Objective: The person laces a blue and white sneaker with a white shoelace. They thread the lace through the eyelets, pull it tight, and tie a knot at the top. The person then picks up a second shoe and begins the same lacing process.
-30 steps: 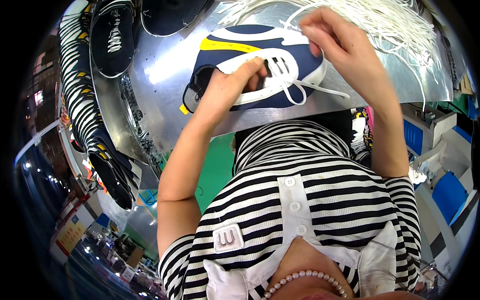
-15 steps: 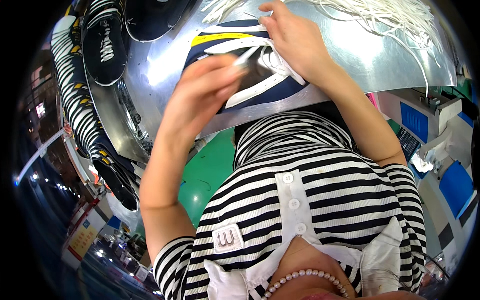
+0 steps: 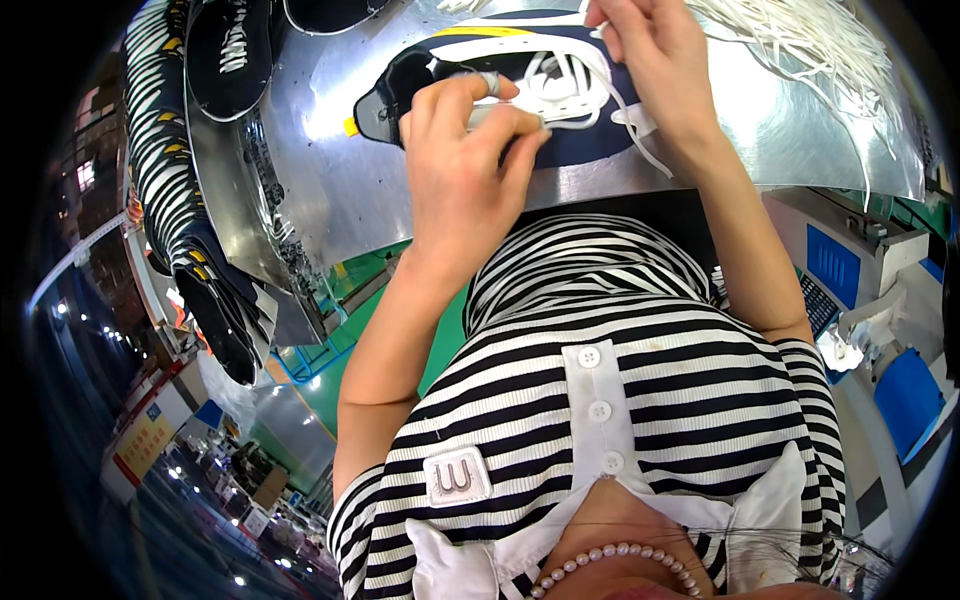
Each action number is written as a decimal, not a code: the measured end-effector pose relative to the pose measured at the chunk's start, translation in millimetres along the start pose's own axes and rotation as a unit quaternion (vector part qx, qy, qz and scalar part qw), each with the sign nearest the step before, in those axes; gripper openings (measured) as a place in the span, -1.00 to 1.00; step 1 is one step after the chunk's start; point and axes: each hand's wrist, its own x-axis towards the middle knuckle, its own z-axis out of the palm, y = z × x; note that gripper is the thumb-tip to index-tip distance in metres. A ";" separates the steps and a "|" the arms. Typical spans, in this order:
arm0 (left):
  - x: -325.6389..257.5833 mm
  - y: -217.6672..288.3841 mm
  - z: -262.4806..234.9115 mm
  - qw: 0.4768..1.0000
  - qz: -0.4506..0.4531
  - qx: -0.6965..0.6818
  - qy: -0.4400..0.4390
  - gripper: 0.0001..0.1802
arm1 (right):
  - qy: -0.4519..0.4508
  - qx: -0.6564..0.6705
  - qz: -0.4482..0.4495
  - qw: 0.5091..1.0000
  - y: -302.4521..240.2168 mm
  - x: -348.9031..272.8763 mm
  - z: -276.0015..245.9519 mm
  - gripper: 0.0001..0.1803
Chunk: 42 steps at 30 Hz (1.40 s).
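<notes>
A navy shoe upper [image 3: 580, 149] with white trim and a yellow stripe lies on the metal table, its dark heel end to the left. White shoelace [image 3: 598, 95] runs in loops across its eyelet area, with a loose end hanging near my right wrist. My left hand [image 3: 460, 150] is closed at the near eyelet edge, thumb and forefinger pinched on the upper; a pale band wraps one finger. Beyond it, at the far side of the upper, my right hand [image 3: 655, 65] pinches a bit of white lace between its fingertips.
A heap of white laces [image 3: 820, 60] covers the table's [image 3: 310, 190] back right. Black shoe pieces [image 3: 230, 60] lie at the back left, beside a long stacked row of striped uppers [image 3: 155, 130]. The table's near edge runs close to my body.
My left hand has moved right from the shoe opening to the near eyelet edge. My right hand has moved right. The heel end now shows, and lace loops lie looser over the upper.
</notes>
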 end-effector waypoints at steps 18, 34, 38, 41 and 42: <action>6.9 -16.2 4.3 0.985 -0.132 -0.098 -0.048 -0.68 | -0.139 -0.201 0.070 0.967 -9.4 -66.8 -1.9 -0.79; -18.6 -28.9 15.1 0.987 0.132 -0.083 0.044 -0.63 | -0.316 -0.293 -0.128 0.893 -40.3 -19.3 14.2 -0.77; -25.9 -31.9 9.5 0.982 0.169 -0.079 0.035 -0.60 | -0.347 -0.403 -0.032 0.846 -38.0 -16.8 14.1 -0.81; -22.2 -32.6 10.9 0.982 0.156 -0.094 0.039 -0.61 | -0.304 -0.278 -0.040 0.910 -23.0 -20.6 14.0 -0.82; -21.1 -32.2 10.3 0.984 0.140 -0.105 0.024 -0.61 | -0.270 -0.246 -0.021 0.930 -24.7 -21.2 12.5 -0.82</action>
